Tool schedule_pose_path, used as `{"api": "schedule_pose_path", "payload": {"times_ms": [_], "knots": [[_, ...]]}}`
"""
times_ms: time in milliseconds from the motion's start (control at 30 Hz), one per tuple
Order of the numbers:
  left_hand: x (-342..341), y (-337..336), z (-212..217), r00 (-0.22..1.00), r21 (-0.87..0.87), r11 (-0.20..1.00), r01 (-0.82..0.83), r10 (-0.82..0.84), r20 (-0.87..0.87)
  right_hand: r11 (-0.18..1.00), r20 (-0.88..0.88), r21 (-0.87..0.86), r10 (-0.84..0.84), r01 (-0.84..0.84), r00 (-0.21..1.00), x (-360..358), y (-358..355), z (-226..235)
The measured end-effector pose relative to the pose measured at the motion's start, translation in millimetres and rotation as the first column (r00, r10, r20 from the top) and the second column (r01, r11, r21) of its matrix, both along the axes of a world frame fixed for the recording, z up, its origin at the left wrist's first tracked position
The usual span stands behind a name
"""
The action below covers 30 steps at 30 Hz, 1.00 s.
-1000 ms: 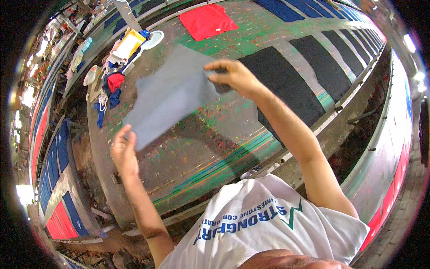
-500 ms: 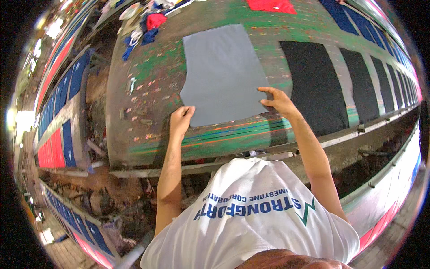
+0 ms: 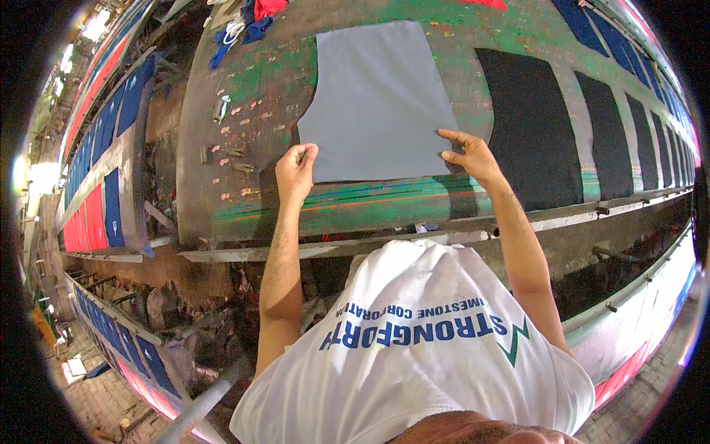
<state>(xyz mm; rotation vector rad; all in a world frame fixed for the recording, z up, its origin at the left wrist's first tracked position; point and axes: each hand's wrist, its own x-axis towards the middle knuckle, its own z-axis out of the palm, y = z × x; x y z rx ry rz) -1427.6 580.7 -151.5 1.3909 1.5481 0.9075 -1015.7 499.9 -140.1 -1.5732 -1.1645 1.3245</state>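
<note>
A grey cut fabric panel (image 3: 381, 103) lies on the long green, paint-stained table (image 3: 259, 96). Its left side curves inward and its near edge runs close to the table's front. At the near left corner, my left hand (image 3: 297, 172) pinches the panel's edge between thumb and fingers. My right hand (image 3: 473, 157) is over the near right side, thumb and index finger stretched apart at the cloth; whether the fingertips press on it is hard to tell. To the right, a black fabric panel (image 3: 529, 126) lies flat beside the grey one.
Further black panels (image 3: 605, 133) continue in a row along the table to the right. Bunched blue cloth (image 3: 255, 29) lies at the far left. A metal rail (image 3: 547, 224) runs along the front edge. Another table holds blue and red panels (image 3: 92, 214) at left.
The view has shifted, so table and cloth sit higher in the picture. The grey panel's near edge looks straighter and flatter. Both hands stay at its near corners.
</note>
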Motion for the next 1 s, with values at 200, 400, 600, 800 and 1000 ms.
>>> {"api": "schedule_pose_path", "payload": {"times_ms": [200,400,600,800,1000], "knots": [[-1,9,-14,0.993,0.161,0.987,0.0,0.018,-0.113,1.0,-0.013,-0.021,0.004,-0.004,1.0,-3,2,4],[7,11,-24,0.992,0.103,0.994,0.034,-0.021,-0.123,1.0,0.075,0.031,-0.01,0.008,0.997,2,9,-4],[13,9,-22,0.996,0.064,0.997,0.031,-0.026,-0.083,1.0,-0.022,-0.007,-0.023,0.023,0.999,6,9,-15],[5,-15,6,0.998,0.016,0.999,-0.038,0.038,0.045,0.999,-0.046,0.011,-0.036,0.037,0.998,3,4,-4],[-3,-36,14,0.999,0.074,0.997,-0.036,0.035,0.013,0.999,-0.031,-0.025,-0.047,0.046,0.998,-2,-13,9]]}}
